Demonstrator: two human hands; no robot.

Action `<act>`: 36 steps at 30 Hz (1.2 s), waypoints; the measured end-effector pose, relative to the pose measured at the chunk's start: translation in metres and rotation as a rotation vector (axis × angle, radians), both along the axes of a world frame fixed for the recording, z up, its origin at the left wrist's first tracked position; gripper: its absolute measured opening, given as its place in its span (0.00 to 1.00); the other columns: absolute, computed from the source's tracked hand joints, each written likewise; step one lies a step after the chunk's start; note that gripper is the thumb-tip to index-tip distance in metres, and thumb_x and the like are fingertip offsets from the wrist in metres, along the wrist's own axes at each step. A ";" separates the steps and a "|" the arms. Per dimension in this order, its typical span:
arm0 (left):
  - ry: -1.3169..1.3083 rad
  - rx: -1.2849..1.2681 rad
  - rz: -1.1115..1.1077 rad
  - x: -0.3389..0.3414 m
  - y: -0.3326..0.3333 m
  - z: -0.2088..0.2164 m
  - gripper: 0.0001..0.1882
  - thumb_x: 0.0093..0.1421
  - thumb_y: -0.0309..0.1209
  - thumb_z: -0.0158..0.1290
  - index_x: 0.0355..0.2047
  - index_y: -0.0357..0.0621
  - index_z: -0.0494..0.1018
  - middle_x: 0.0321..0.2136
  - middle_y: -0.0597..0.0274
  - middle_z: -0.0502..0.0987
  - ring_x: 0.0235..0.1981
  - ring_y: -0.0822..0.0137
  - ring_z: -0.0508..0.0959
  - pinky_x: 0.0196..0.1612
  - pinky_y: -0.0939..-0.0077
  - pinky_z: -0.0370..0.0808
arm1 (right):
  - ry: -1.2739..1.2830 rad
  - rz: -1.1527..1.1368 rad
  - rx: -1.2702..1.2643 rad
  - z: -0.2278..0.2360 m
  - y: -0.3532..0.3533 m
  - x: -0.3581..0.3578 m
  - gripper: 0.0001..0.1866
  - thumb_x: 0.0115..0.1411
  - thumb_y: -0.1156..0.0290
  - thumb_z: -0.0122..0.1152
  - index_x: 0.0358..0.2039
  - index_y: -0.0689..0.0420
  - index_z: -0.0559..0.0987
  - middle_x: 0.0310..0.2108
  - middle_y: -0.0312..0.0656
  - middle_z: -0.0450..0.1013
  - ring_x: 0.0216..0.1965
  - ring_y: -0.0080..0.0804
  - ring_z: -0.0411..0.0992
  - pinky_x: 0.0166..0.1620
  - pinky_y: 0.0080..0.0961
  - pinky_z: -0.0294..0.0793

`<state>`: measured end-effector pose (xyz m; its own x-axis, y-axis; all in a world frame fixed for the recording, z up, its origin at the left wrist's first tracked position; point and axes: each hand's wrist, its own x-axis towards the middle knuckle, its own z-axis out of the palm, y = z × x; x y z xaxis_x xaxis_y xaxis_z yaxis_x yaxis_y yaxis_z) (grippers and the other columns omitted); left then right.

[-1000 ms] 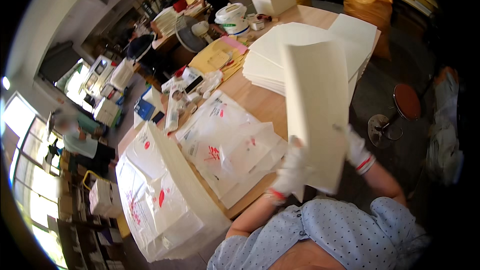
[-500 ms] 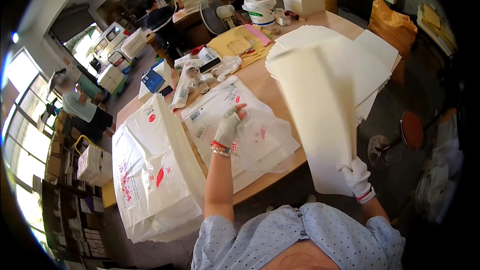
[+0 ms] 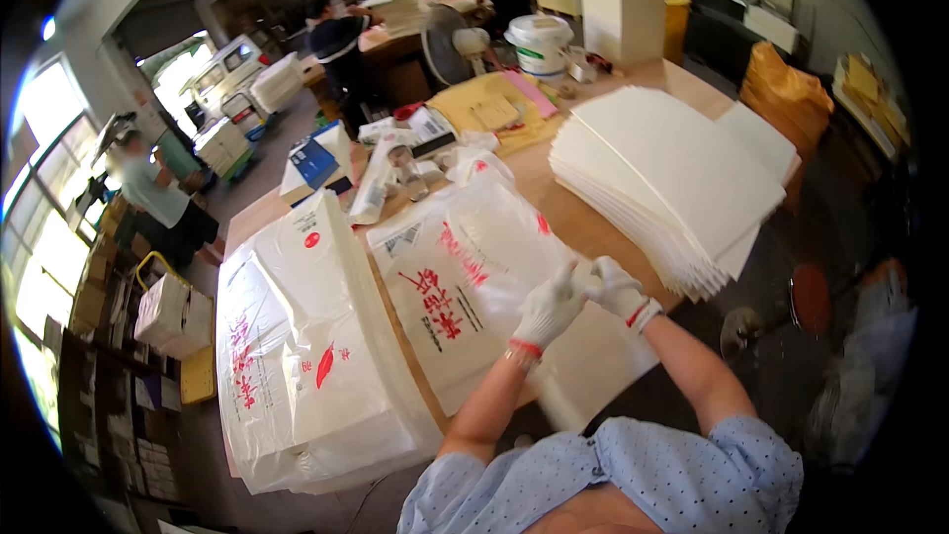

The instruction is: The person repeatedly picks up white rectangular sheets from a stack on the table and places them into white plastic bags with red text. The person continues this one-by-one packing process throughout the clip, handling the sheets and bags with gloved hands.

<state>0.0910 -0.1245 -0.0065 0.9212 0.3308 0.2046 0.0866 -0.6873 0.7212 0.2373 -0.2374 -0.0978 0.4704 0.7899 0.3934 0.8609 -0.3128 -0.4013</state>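
My left hand (image 3: 552, 309), in a white glove with red at the cuff, is closed at the right edge of a clear plastic bag (image 3: 465, 272) with red and black print. Close beside it is my right hand (image 3: 618, 289), also gloved, with its fingers curled; what they hold is hidden. Under my wrists a smooth white sheet (image 3: 608, 361) hangs over the table's near edge, its lower part blurred. The bag lies flat on the table (image 3: 539, 183). A fanned stack of white paper sheets (image 3: 682, 178) lies to the right of my hands.
A tall stack of printed plastic-wrapped packs (image 3: 316, 336) stands at left. Farther back are a glass jar (image 3: 405, 173), yellow envelopes (image 3: 484, 109), a white bucket (image 3: 541, 44) and a fan (image 3: 450, 40). An orange sack (image 3: 786, 89) and a stool (image 3: 811, 299) are at right. Other people work behind.
My right hand has come left and up to meet my left hand, which moved right and nearer. The sheet moved left and now lies under my wrists. The bag's printed film is spread flatter.
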 end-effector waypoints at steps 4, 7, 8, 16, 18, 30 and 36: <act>-0.088 0.268 0.000 -0.042 0.009 -0.091 0.28 0.48 0.38 0.58 0.50 0.47 0.65 0.25 0.57 0.72 0.27 0.56 0.74 0.32 0.64 0.72 | 0.242 -0.428 -0.098 -0.048 0.029 0.023 0.22 0.59 0.62 0.44 0.53 0.55 0.63 0.46 0.55 0.68 0.48 0.53 0.66 0.52 0.36 0.64; -0.104 0.709 0.202 -0.061 0.075 -0.196 0.26 0.49 0.40 0.56 0.48 0.47 0.66 0.33 0.56 0.73 0.34 0.58 0.74 0.39 0.66 0.72 | 0.500 -0.446 -0.528 -0.012 0.055 0.041 0.26 0.59 0.60 0.42 0.58 0.54 0.57 0.50 0.55 0.67 0.49 0.55 0.67 0.50 0.42 0.66; 0.003 0.776 0.310 -0.073 0.096 -0.209 0.26 0.49 0.40 0.56 0.48 0.46 0.66 0.36 0.56 0.73 0.36 0.58 0.74 0.42 0.66 0.71 | 0.446 -0.421 -0.620 -0.029 0.048 0.053 0.28 0.60 0.58 0.41 0.59 0.53 0.54 0.50 0.55 0.67 0.50 0.53 0.67 0.50 0.43 0.66; 0.009 0.328 0.917 -0.164 0.092 -0.188 0.12 0.61 0.32 0.43 0.43 0.45 0.65 0.38 0.55 0.71 0.24 0.61 0.74 0.23 0.69 0.74 | 0.368 -0.270 -0.716 -0.050 -0.010 0.026 0.43 0.56 0.60 0.50 0.65 0.46 0.36 0.37 0.57 0.72 0.37 0.51 0.74 0.40 0.47 0.69; 0.016 0.025 0.831 -0.185 0.067 -0.179 0.12 0.61 0.35 0.43 0.43 0.45 0.65 0.39 0.53 0.71 0.27 0.55 0.74 0.27 0.65 0.73 | 0.444 -0.234 -0.677 -0.061 -0.036 0.015 0.45 0.55 0.62 0.50 0.65 0.45 0.34 0.34 0.57 0.73 0.34 0.51 0.74 0.38 0.47 0.69; 0.143 -0.162 0.383 -0.297 -0.110 -0.111 0.12 0.57 0.26 0.45 0.41 0.37 0.69 0.36 0.48 0.74 0.40 0.54 0.74 0.43 0.67 0.69 | 0.524 -0.005 -0.487 -0.010 -0.229 -0.130 0.31 0.55 0.71 0.46 0.61 0.59 0.54 0.29 0.59 0.71 0.28 0.53 0.71 0.33 0.44 0.70; 0.177 -0.263 0.965 -0.283 -0.103 -0.116 0.02 0.54 0.21 0.41 0.28 0.39 0.61 0.22 0.58 0.65 0.25 0.66 0.67 0.30 0.71 0.67 | 0.337 -0.158 -0.474 -0.024 -0.218 -0.100 0.25 0.57 0.65 0.50 0.56 0.53 0.63 0.21 0.46 0.73 0.23 0.44 0.73 0.25 0.38 0.71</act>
